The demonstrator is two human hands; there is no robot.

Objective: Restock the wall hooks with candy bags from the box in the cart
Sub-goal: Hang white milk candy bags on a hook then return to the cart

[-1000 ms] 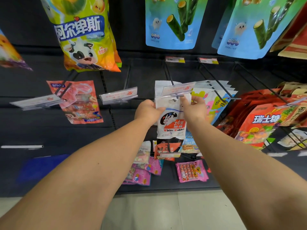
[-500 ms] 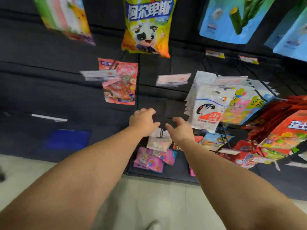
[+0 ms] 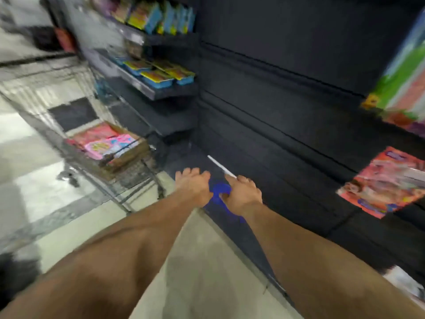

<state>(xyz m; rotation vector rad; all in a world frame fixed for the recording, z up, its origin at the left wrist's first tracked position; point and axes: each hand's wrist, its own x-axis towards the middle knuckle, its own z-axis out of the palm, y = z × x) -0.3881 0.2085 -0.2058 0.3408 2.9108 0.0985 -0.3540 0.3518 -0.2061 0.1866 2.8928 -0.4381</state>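
Two empty hands, left [image 3: 192, 187] and right [image 3: 243, 194], fingers loose, reach right of the cart's box [image 3: 110, 146] of pink candy bags [image 3: 108, 145]; labels blur unreadably.

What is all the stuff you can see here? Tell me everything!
cart: one, grey wire, on the floor at left
box: one, brown cardboard, inside the cart
candy bags: several, pink and red, too blurred to count, in the box
wall panel: one, black, centre and right
red bag: one, red-pink, hanging on the wall at right
green bag: one, green and pink, blurred, upper right
trays: several, blue with yellow tops, on a shelf upper centre
white strip: one, low on the wall
left hand: empty, fingers relaxed
right hand: empty, fingers relaxed
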